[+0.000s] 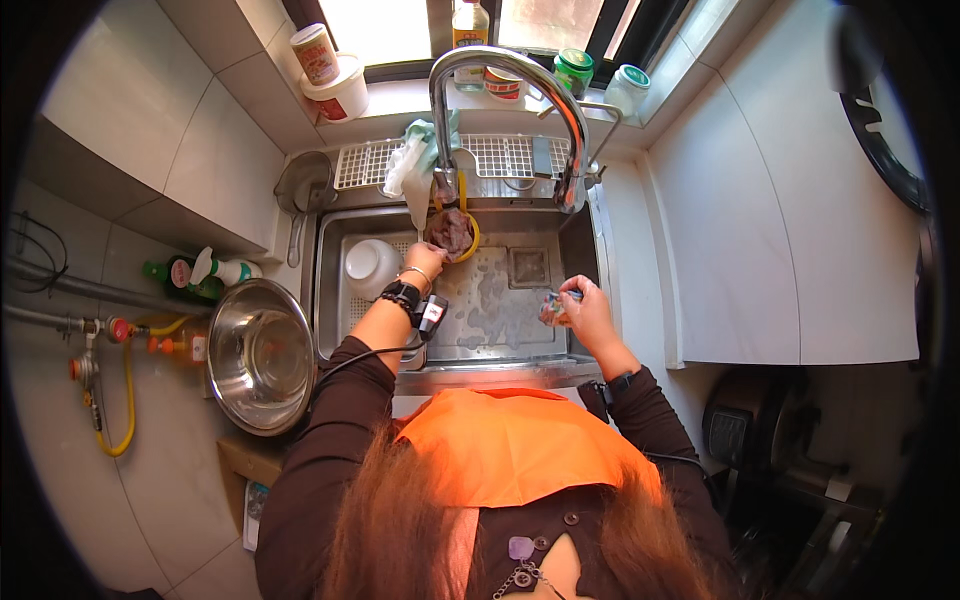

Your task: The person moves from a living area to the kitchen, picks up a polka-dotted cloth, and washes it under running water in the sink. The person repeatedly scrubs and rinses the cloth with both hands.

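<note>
My left hand (425,264) reaches into the stainless steel sink (487,330), its fingertips at a brownish, crumpled rag-like bundle (451,234). That bundle sits inside a yellow-rimmed holder (474,241) below the base of the faucet. Whether those fingers grip it is too small to tell. Over the sink's right side, my right hand (589,311) pinches a crumpled multicoloured piece (553,309), cloth or plastic. A white bowl (373,268) lies upside down left of my left hand. A square drain cover (529,268) is between the hands, farther back.
A chrome faucet (510,54) arches over the sink. White and green cloths or bags (420,154) hang beside its base. A metal basin (261,356) leans at the left, near a spray bottle (225,270). Jars (574,71) line the windowsill. A cabinet (750,247) borders the right.
</note>
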Action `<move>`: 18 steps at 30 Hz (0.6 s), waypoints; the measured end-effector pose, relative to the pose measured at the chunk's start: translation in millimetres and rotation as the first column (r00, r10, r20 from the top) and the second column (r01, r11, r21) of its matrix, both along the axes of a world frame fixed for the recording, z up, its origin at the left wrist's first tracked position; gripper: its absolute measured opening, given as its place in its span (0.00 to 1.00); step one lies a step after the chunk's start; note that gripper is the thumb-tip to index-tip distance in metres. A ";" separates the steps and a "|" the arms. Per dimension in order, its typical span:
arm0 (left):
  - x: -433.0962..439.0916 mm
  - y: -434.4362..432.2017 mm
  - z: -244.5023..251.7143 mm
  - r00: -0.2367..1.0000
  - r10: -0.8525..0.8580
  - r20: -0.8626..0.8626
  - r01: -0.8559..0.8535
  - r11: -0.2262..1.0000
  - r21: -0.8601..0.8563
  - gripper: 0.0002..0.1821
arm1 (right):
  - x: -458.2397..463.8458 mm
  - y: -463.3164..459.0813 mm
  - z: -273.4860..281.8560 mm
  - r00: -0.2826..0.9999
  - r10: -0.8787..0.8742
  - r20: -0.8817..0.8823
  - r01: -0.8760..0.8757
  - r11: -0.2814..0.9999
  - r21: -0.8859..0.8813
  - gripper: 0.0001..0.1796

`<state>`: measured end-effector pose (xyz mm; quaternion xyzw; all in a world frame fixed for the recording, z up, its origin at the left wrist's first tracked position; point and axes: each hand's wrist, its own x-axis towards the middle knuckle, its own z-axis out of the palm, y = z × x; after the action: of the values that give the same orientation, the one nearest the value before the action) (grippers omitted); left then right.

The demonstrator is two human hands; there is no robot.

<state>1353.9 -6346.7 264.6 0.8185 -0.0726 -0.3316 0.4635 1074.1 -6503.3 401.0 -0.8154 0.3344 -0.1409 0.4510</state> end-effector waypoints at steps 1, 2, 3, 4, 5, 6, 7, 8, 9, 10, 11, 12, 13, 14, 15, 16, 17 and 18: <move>-1.6 -6.7 -5.2 0.999 -0.038 0.037 0.036 0.998 0.041 0.11 | -0.9 1.2 -2.2 1.000 -0.005 -0.027 0.004 1.000 -0.004 0.04; -3.5 -12.7 -10.3 0.986 -0.049 0.160 0.034 0.995 0.092 0.18 | -0.9 0.8 -4.0 0.999 0.003 -0.049 -0.005 0.999 -0.038 0.05; -4.9 -19.5 -14.8 0.965 -0.031 0.262 0.021 0.999 0.042 0.21 | -1.3 1.0 -5.4 1.000 0.001 -0.020 -0.001 1.000 -0.002 0.05; -6.9 -27.3 -18.8 0.944 -0.011 0.329 -0.007 0.999 0.053 0.21 | -1.5 1.0 -6.3 1.000 -0.005 -0.021 0.006 1.000 0.009 0.05; -7.9 -34.3 -21.7 0.938 -0.015 0.346 -0.016 0.996 0.088 0.21 | -1.1 0.2 -6.7 0.999 -0.025 -0.035 0.025 1.000 0.005 0.05; -6.0 -39.5 -23.1 0.929 -0.039 0.369 -0.006 0.993 0.118 0.19 | -1.2 -0.1 -6.3 0.998 -0.032 -0.046 0.032 0.999 -0.012 0.04; -4.9 -44.4 -23.2 0.931 -0.092 0.353 0.034 0.985 0.168 0.17 | -0.1 -1.4 -5.5 0.999 -0.028 -0.041 0.028 1.000 0.003 0.04; -3.4 -47.9 -21.9 0.940 -0.155 0.305 0.079 0.966 0.246 0.16 | 0.2 -2.5 -4.2 0.999 -0.033 -0.038 0.033 0.999 0.002 0.04; -2.6 -49.8 -19.0 0.918 -0.124 0.376 0.073 0.986 0.147 0.14 | 0.9 -4.2 -2.8 0.999 -0.038 -0.036 0.038 0.999 0.000 0.04; -2.5 -49.5 -14.3 0.905 -0.098 0.414 0.073 0.994 0.076 0.12 | 2.2 -7.1 -1.4 0.999 -0.033 -0.022 0.033 0.999 -0.021 0.04; -3.8 -47.4 -7.9 0.900 -0.081 0.428 0.080 0.997 0.020 0.10 | 3.6 -10.5 -0.2 0.999 -0.031 -0.010 0.031 0.999 -0.039 0.04; -7.1 -46.0 0.4 0.844 -0.052 0.534 0.087 0.995 -0.041 0.08 | 4.7 -14.7 0.8 0.998 -0.049 -0.030 0.047 0.996 -0.072 0.04; -12.2 -43.1 10.6 0.872 -0.021 0.489 0.096 0.987 -0.127 0.08 | 7.3 -20.4 1.0 0.999 -0.050 -0.005 0.049 0.993 -0.112 0.03; -20.0 -37.2 22.5 0.832 -0.044 0.553 0.119 0.988 -0.100 0.08 | 10.1 -25.3 -0.3 0.996 -0.062 0.058 0.072 0.980 -0.183 0.03; -28.4 -32.1 36.5 0.794 -0.040 0.606 0.184 0.967 -0.178 0.07 | 10.7 -32.1 -0.9 0.995 -0.068 0.068 0.076 0.991 -0.109 0.02; -39.2 -27.3 51.4 0.900 -0.063 0.432 0.196 0.942 -0.272 0.05 | 12.0 -36.7 -3.9 0.990 -0.102 0.097 0.110 0.990 -0.089 0.03; -53.7 -18.2 68.0 0.894 -0.119 0.431 0.273 0.909 -0.314 0.05 | 12.3 -42.9 -6.3 0.987 -0.156 -0.025 0.155 0.987 -0.049 0.04; -68.6 -15.1 86.5 0.935 -0.212 0.283 0.321 0.844 -0.430 0.05 | 13.5 -45.8 -10.0 0.971 -0.214 -0.108 0.217 0.976 0.014 0.02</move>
<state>1285.3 -6361.8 351.1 0.6956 -0.3162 -0.2713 0.5852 1087.5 -6549.0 391.0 -0.7747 0.4463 -0.1414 0.4251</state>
